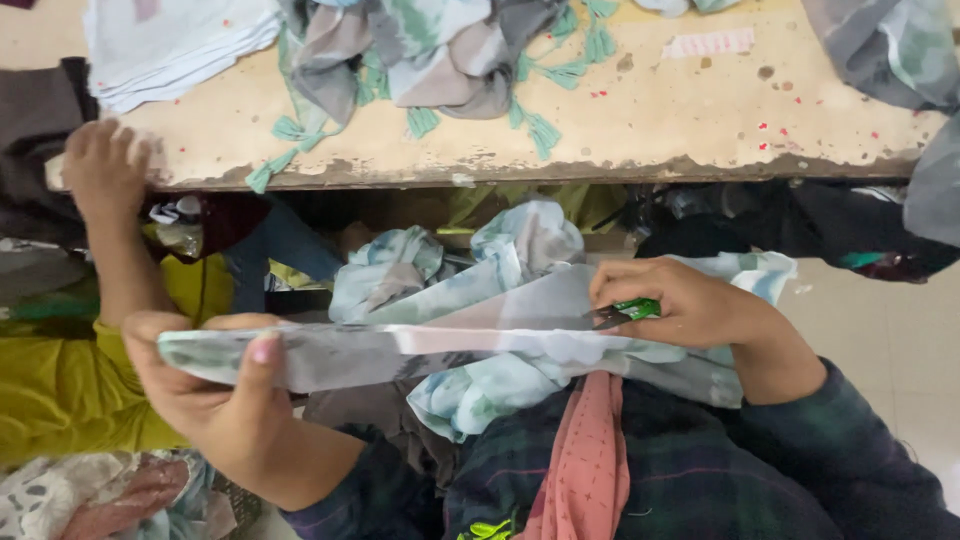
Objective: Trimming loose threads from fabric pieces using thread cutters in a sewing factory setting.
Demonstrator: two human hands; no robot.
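A pale tie-dyed cloth in mint, grey and white is stretched taut across my lap. My left hand pinches its left end, thumb on top. At the cloth's right end my right hand is closed around a small green-handled cutter, whose dark blade lies against the cloth's top edge. The rest of the cloth bunches loosely below and behind the stretched strip.
A worn wooden table runs across the top, carrying a tasselled tie-dyed cloth and a stack of folded white cloth. Another person's hand grips the table's left edge; they wear yellow. More cloth lies lower left.
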